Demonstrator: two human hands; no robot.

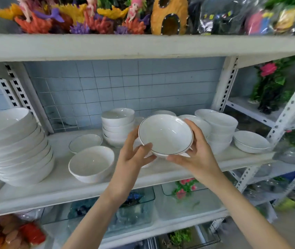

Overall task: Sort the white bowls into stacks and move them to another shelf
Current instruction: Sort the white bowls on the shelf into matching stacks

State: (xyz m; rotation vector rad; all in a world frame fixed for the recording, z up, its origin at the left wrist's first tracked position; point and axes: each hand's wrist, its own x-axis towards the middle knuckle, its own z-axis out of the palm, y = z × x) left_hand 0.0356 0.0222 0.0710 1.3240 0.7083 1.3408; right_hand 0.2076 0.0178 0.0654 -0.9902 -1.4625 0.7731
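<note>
As bowl [165, 135] tilts between them | left hand [132, 157] grips rim | right hand [198, 150] grips rim

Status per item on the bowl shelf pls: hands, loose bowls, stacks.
dark-rimmed bowl: held above the shelf, tilted toward the camera, empty
left hand: grips the bowl's left rim, thumb on the rim
right hand: grips its right rim
tall stack: nested, at the left end
middle stack: nested, upright
right stack: nested, partly hidden by the right hand
deep bowl: single, upright, empty
shallow bowl: upright, behind it
far-right bowl: upright
</note>
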